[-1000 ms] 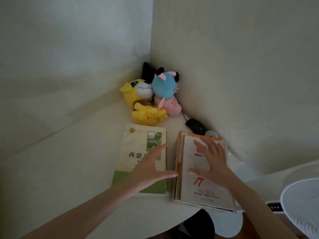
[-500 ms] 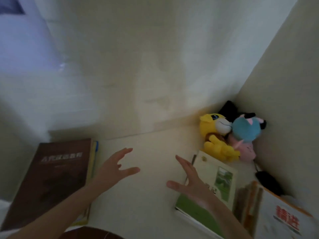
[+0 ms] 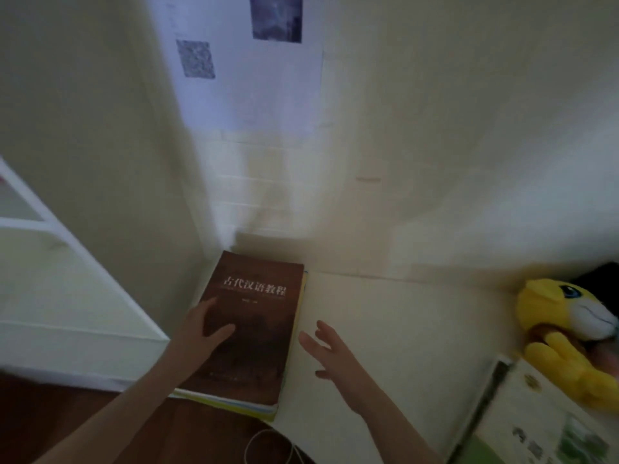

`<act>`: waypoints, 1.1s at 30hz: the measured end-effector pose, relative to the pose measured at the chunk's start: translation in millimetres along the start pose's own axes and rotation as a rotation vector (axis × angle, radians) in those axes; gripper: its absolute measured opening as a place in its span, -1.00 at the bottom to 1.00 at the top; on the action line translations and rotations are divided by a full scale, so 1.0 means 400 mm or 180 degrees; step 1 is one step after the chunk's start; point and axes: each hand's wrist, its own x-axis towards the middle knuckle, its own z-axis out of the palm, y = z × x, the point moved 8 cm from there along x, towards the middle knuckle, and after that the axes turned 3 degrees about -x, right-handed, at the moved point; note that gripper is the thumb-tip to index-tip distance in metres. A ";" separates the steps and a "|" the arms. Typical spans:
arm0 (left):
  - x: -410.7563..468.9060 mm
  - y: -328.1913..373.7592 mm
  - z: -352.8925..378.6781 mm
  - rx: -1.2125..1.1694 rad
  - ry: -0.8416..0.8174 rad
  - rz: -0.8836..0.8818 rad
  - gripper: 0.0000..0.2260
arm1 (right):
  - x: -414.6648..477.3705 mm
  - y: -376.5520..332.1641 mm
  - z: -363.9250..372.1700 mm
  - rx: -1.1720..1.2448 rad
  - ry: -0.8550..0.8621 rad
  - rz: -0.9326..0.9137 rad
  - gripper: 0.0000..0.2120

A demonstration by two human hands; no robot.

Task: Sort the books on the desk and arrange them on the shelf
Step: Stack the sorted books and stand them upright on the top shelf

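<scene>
Left fingers (image 3: 202, 312) straight, lying flat on the cover of the brown book (image 3: 258, 329), thumb spread out to the right across the cover; nothing curled round it, no grip. Left hand (image 3: 201, 336) rests on the near-left part of that cover, forearm coming in from the near left.

Right fingers (image 3: 325, 332) spread and relaxed, holding nothing. Right hand (image 3: 338, 360) is just right of the brown book's right edge, over bare table (image 3: 412, 329); cannot tell if it touches the surface or the book edge.

Brown book lies flat, face up, pale title characters on the far half of the cover. It sits on top of a lower book (image 3: 234, 404) with yellow and blue edges showing at the near and right sides. The stack is at the left end of the table, its far end at the wall corner, its near corner overhanging the table edge.

White shelf (image 3: 67, 236) stands left of the stack, lower, apart from both hands.

Green and white book (image 3: 549, 426) lies flat at the near right, blurred, cut by the frame edge, well apart from the stack. Yellow plush toy (image 3: 556, 333) lies at the far right, just beyond that book; something dark (image 3: 599, 279) behind it, too cropped to tell.

Paper sheet (image 3: 248, 85) with printed patches on the wall above the stack. Thin pale cable (image 3: 249, 445) loops below the table's near edge over the dark floor (image 3: 67, 413).
</scene>
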 end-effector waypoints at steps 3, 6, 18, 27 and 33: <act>0.018 -0.036 -0.007 0.0172 0.0012 -0.0144 -0.32 | 0.043 0.015 0.072 0.0187 0.0033 0.0228 -0.11; 0.049 -0.057 -0.031 0.0087 0.0064 -0.0383 -0.28 | 0.071 0.019 0.122 0.0313 0.0097 0.0341 -0.10; 0.112 -0.125 -0.011 0.0342 -0.0132 -0.0620 -0.50 | 0.212 0.168 0.122 0.0260 0.0645 0.0316 0.08; 0.081 -0.101 0.042 0.0507 -0.0364 -0.0417 -0.58 | 0.140 0.116 0.088 0.1187 0.0552 0.0458 -0.35; 0.084 -0.079 0.097 0.0347 -0.0485 -0.0432 -0.58 | 0.091 0.129 0.046 0.1397 0.0105 0.0694 -0.47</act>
